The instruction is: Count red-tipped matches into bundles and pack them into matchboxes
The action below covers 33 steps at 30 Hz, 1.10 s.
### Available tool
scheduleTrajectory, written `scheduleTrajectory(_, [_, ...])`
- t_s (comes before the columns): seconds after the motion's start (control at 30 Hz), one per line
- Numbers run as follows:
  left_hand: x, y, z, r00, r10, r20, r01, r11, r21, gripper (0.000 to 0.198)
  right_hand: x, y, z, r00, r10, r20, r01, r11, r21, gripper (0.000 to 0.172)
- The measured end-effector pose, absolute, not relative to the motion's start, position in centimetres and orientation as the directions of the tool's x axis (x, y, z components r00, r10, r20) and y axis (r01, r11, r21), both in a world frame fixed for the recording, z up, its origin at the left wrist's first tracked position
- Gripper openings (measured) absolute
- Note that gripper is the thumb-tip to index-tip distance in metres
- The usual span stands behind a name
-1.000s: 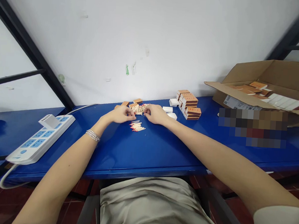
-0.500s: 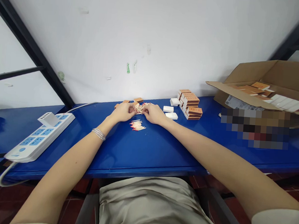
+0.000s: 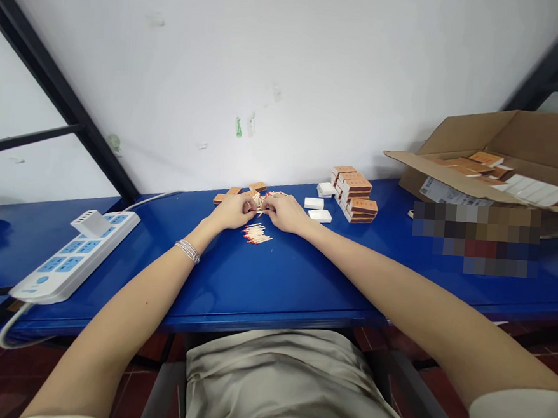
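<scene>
Sorting seemed the step in hand. The left hand (image 3: 234,211) was at the left of the loose match pile (image 3: 260,201) on the worktop (image 3: 278,282), the right hand (image 3: 286,212) at its right, fingers curled narrow; whether they pinched anything, I couldn't tell. A smaller match bunch (image 3: 257,234) lay in front; adding there probably called for aligned heads.

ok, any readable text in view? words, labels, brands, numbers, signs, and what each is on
Nothing legible enough to quote.
Stacked boxes: dark characters on orange tops, too small to read.
Carton label: printing there, too small and blurred.
Boxes in the carton: any print too small.
Power strip: small mark at its near end, unreadable.
</scene>
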<state>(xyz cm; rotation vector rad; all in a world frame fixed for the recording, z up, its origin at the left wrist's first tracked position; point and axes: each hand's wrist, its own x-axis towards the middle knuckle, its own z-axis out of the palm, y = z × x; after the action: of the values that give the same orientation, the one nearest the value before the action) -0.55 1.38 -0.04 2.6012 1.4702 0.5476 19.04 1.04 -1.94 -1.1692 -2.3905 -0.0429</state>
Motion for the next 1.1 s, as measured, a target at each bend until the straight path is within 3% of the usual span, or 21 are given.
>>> scheduleTrajectory(0.2, [-0.8,1.5,0.0,0.475,0.850,0.229,0.811,-0.523,0.260,0.016,19.0,1.3,-2.2,-0.521,0.744,0.418,0.772,0.620,-0.142,0.021])
scheduleTrajectory(0.5, [-1.1,1.6,-0.1,0.471,0.851,0.233,0.801,-0.523,0.290,0.018,19.0,0.7,-1.2,-0.498,0.781,0.377,0.786,0.590,-0.184,0.020])
scheduleTrajectory(0.83, [-1.4,1.2,0.5,0.437,0.870,0.230,0.832,-0.488,0.264,0.020,18.5,-1.1,-0.9,-0.650,0.630,0.426,0.514,0.777,-0.364,0.016])
scheduleTrajectory(1.1, [-1.5,0.0,1.7,0.484,0.868,0.112,0.792,-0.489,0.367,0.017,20.2,0.9,-1.3,-0.477,0.771,0.421,0.730,0.615,-0.299,0.019])
